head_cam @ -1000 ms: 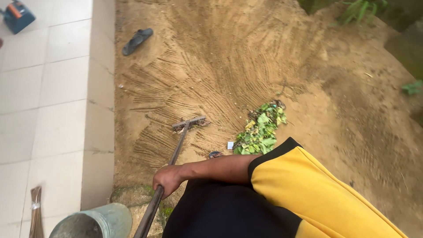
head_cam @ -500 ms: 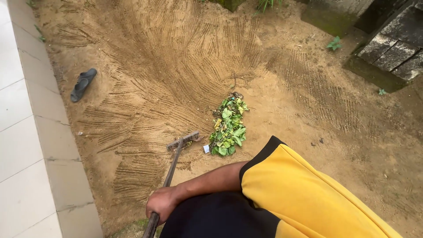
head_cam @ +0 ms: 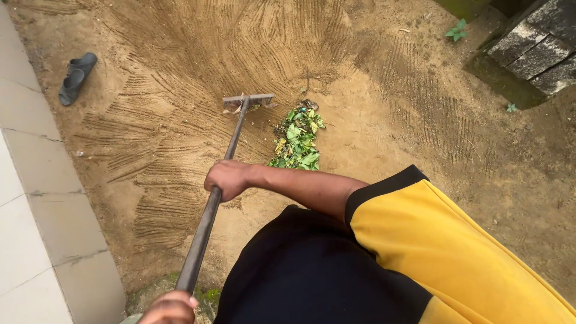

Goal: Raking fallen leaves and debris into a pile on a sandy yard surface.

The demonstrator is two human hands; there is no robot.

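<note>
My right hand [head_cam: 228, 179] is closed around the middle of a long dark rake handle [head_cam: 204, 231]; the arm comes across from a yellow sleeve with a black cuff. My left hand [head_cam: 171, 307] grips the handle's lower end at the bottom edge of the view, only partly visible. The rake head [head_cam: 248, 99] rests on raked sandy ground, just left of a small pile of green leaves [head_cam: 297, 141].
A dark sandal [head_cam: 77, 78] lies on the sand at upper left. A pale tiled walkway with a concrete kerb [head_cam: 57, 222] runs down the left side. Mossy stone blocks [head_cam: 531, 54] stand at upper right, with small weeds nearby.
The rake head has been pushed farther out, up beside the far end of the leaf pile. My right hand has risen along with it, and my left hand has come into view.
</note>
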